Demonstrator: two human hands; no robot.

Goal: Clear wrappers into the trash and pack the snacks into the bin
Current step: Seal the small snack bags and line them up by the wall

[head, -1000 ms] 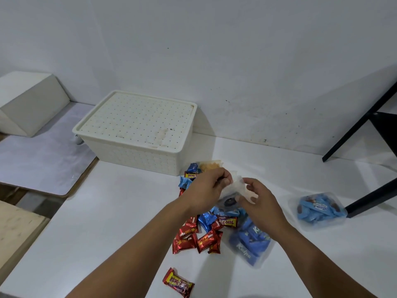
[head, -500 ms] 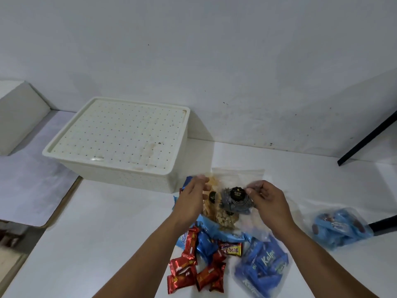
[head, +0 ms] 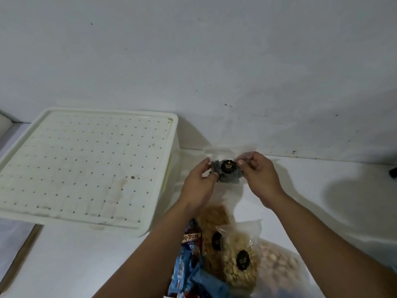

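Note:
Both hands hold up a clear plastic snack bag (head: 227, 168) with a round black label and dark patterned contents, lifted above the white table (head: 322, 201) near the wall. My left hand (head: 198, 183) pinches its left edge. My right hand (head: 258, 175) pinches its right edge. The cream bin (head: 86, 168) with a perforated lid on it stands just left of the hands. Below the hands lie clear bags of nuts (head: 238, 259) and of brown snacks (head: 211, 218), plus blue and red wrapped snacks (head: 189, 265).
A white wall rises right behind the table. A lower grey surface (head: 12, 246) with a wooden edge lies at the far left, beyond the bin. A dark object (head: 393, 172) shows at the right edge.
The hands have raised the labelled bag further up and toward the wall. The view has moved closer and tilted, so the blue packets at right are out of sight.

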